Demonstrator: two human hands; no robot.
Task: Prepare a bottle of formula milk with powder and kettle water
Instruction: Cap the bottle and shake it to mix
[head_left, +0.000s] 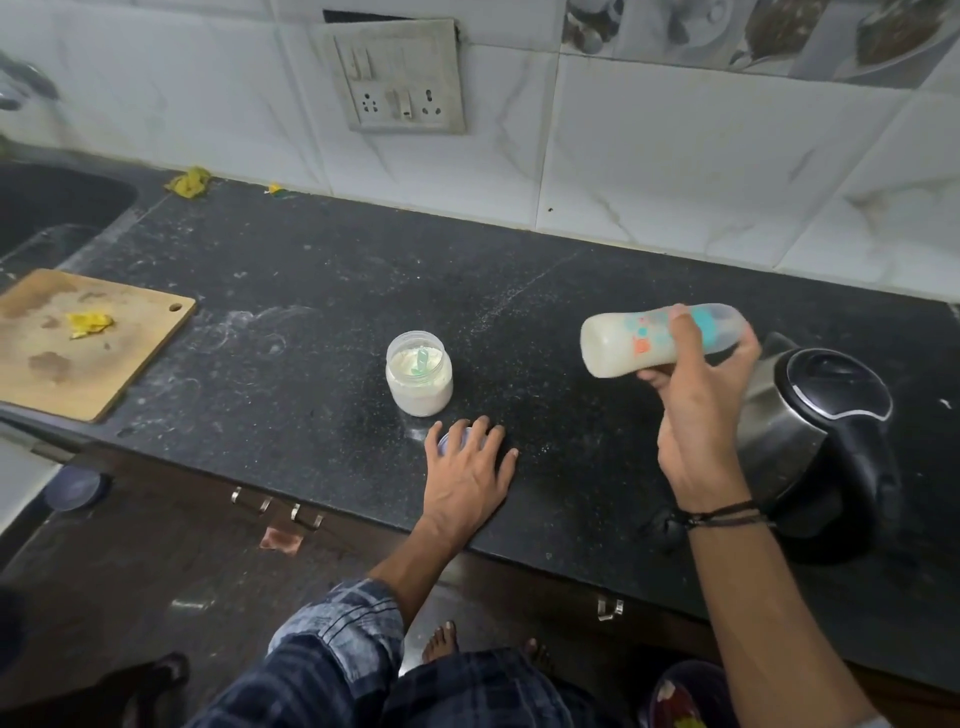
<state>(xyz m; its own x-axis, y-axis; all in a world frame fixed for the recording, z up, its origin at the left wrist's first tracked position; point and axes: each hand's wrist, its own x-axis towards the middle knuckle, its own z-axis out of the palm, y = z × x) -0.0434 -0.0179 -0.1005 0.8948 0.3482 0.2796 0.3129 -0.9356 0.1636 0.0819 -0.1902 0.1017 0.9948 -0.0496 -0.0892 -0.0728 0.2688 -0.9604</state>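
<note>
My right hand (696, 400) grips a baby bottle (618, 343) that lies almost on its side in the air, with its base pointing left; whitish milk fills it. Its top end is hidden behind my fingers. An open jar of white powder (420, 382) with a green scoop inside stands on the black counter (311, 322). My left hand (467, 467) rests flat on the counter just in front of the jar, over a round lid (448, 441). The steel and black kettle (815, 431) stands behind my right hand, lid closed.
A wooden chopping board (78, 343) with a yellow scrap lies at the left edge. A dark sink (47, 208) is at the far left. A socket panel (400, 78) sits on the tiled wall. Yellow scraps (189, 182) lie by the wall.
</note>
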